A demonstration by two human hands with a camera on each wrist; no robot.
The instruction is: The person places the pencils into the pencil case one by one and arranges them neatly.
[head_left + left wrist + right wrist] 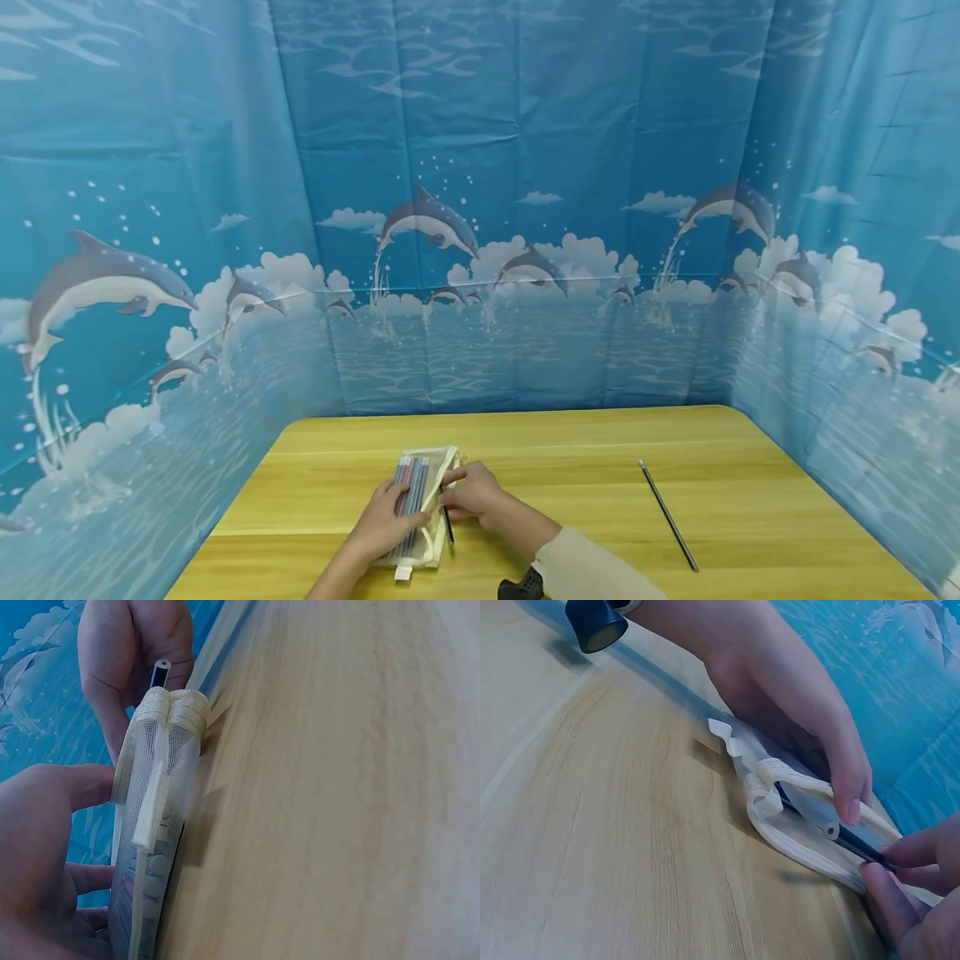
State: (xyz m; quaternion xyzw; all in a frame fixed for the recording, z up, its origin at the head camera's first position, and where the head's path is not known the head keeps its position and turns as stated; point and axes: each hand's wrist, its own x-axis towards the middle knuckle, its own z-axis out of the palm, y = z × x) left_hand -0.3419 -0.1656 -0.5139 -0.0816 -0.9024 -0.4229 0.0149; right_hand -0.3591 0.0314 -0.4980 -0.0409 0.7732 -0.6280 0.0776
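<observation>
A see-through mesh pencil case (448, 458) with cream zip edging lies on the table, several pencils (417, 492) showing inside it. My left hand (378, 523) holds the case from its left side, fingers over the mesh and thumb by the zip. In the right wrist view the zip opening gapes beside that thumb. Between the fingertips of my right hand (474, 493) is a black pencil (853, 844), pinched and lying along the opening, its flat end toward the near end of the case. Part of this pencil is hidden behind the right fingers.
Another dark pencil (669, 517) lies by itself on the right part of the wooden table (570, 450). A blue dolphin-print curtain (480, 358) stands around the table's back and sides. A black device (521, 586) is at the right wrist.
</observation>
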